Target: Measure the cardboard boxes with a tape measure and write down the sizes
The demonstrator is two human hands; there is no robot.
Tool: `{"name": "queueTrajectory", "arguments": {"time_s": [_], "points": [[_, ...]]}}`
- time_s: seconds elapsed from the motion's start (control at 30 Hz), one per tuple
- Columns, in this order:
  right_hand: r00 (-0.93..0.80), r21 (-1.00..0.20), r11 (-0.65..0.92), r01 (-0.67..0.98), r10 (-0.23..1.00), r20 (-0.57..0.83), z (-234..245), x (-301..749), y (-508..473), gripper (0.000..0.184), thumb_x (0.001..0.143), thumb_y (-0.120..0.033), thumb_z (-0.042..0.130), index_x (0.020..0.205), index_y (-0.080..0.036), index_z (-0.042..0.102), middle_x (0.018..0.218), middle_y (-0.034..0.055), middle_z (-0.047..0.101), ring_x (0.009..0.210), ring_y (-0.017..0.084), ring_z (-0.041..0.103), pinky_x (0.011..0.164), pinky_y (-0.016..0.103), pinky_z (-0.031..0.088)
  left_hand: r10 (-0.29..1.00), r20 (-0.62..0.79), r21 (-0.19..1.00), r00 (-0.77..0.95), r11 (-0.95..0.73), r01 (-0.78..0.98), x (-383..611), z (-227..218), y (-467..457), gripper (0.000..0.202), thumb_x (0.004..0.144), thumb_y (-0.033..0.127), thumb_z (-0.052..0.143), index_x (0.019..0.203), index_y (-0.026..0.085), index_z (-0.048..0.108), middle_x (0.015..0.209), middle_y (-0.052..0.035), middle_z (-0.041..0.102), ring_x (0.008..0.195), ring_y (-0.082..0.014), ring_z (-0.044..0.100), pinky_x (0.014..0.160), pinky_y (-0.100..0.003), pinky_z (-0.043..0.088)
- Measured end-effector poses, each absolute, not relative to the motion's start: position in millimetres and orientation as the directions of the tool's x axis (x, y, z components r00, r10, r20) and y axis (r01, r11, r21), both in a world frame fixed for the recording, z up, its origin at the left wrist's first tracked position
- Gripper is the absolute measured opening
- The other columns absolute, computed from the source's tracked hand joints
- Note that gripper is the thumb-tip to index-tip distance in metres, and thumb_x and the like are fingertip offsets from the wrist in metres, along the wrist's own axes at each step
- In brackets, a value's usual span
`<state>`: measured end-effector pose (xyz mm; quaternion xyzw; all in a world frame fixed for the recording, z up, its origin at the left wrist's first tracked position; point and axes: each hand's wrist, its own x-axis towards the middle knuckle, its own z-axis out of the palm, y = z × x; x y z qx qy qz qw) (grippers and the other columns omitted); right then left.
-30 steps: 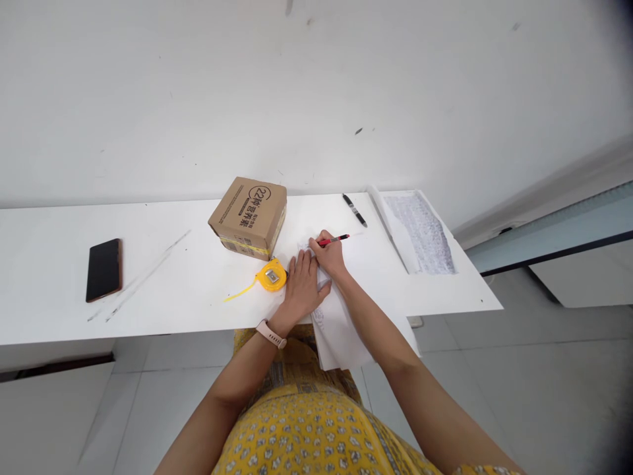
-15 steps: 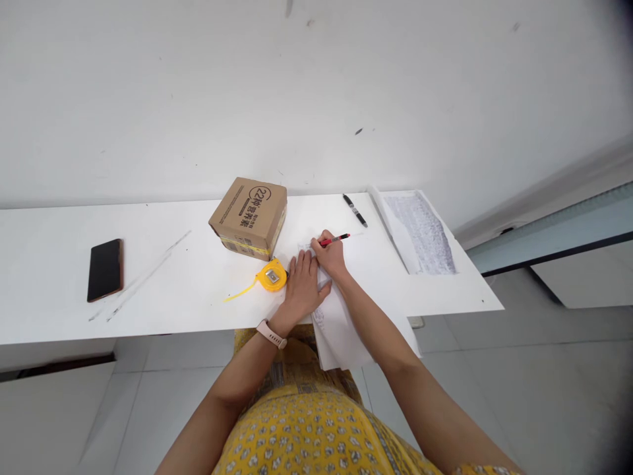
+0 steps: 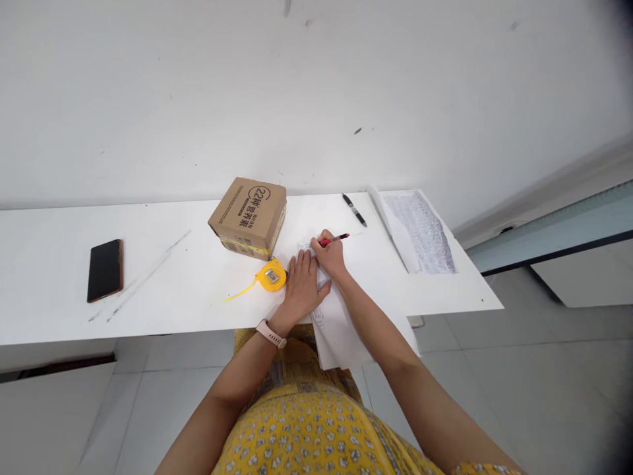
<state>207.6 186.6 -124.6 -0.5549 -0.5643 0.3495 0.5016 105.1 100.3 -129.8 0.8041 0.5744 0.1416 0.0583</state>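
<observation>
My right hand [image 3: 330, 256] grips a red and black pen [image 3: 338, 239], its writing end over the paper and hidden by the fingers. Flat on the sheets of paper [image 3: 341, 330] lies my left hand [image 3: 302, 285], fingers stretched out. The sheets hang over the table's front edge, and some handwriting shows beside my left hand. Just left of that hand rests a yellow tape measure [image 3: 271, 275] with a short length of tape pulled out. Behind it stands a brown cardboard box [image 3: 250, 214] with dark printing and a yellow strip along its lower front.
A black pen [image 3: 354, 210] lies toward the back of the white table [image 3: 163, 284]. Farther right is a written-on sheet [image 3: 420, 234] with a curled left edge. At the far left lies a dark phone [image 3: 105, 270]. A white wall [image 3: 297, 99] rises behind the table.
</observation>
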Motion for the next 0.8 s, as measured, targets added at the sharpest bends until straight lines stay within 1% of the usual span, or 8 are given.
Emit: {"name": "queueTrajectory", "arguments": {"time_s": [0.23,0.37,0.5,0.67,0.8], "points": [[0.146,-0.948,0.103,0.301,0.978,0.152,-125.7,207.7,186.9,0.027,0.076,-0.027,0.056,0.063,-0.025,0.033,0.056,-0.0074,0.034,0.057,0.012,0.034,0.056,0.027,0.03,0.94,0.161,0.259,0.302,-0.335,0.906,105.0,-129.5,100.1,0.071,0.094,0.047,0.05,0.147,0.001,0.041,0.159,-0.0246,0.038,0.152,-0.035,0.027,0.125,-0.055,0.02],[0.165,-0.951,0.122,0.283,0.971,0.173,-125.9,208.4,187.4,0.028,0.078,-0.028,0.056,0.063,-0.025,0.033,0.057,-0.0073,0.035,0.058,0.012,0.037,0.059,0.027,0.033,0.94,0.158,0.256,0.301,-0.334,0.907,105.3,-129.1,100.2,0.07,0.094,0.048,0.05,0.146,0.0,0.043,0.159,-0.0245,0.037,0.153,-0.0352,0.026,0.125,-0.055,0.02],[0.155,-0.954,0.125,0.272,0.973,0.172,-125.9,208.5,187.6,0.028,0.079,-0.028,0.057,0.063,-0.025,0.034,0.057,-0.0077,0.036,0.057,0.012,0.036,0.059,0.027,0.032,0.94,0.159,0.253,0.302,-0.335,0.908,105.5,-129.1,100.3,0.071,0.094,0.048,0.051,0.146,0.0,0.042,0.16,-0.0245,0.036,0.152,-0.0355,0.027,0.125,-0.055,0.019],[0.149,-0.95,0.116,0.291,0.975,0.165,-123.6,207.9,186.8,0.028,0.077,-0.027,0.056,0.062,-0.025,0.033,0.055,-0.0077,0.034,0.056,0.012,0.035,0.057,0.027,0.031,0.94,0.161,0.26,0.301,-0.335,0.906,105.4,-129.5,100.3,0.073,0.094,0.047,0.053,0.147,-0.001,0.042,0.158,-0.0252,0.038,0.152,-0.0357,0.027,0.126,-0.054,0.019],[0.151,-0.951,0.103,0.291,0.977,0.152,-122.3,208.4,185.8,0.028,0.076,-0.025,0.056,0.062,-0.025,0.032,0.056,-0.0074,0.033,0.056,0.012,0.033,0.056,0.027,0.029,0.939,0.168,0.261,0.301,-0.337,0.905,105.4,-129.1,100.0,0.071,0.095,0.047,0.051,0.147,0.0,0.041,0.158,-0.0243,0.039,0.152,-0.0351,0.027,0.125,-0.055,0.02]]}}
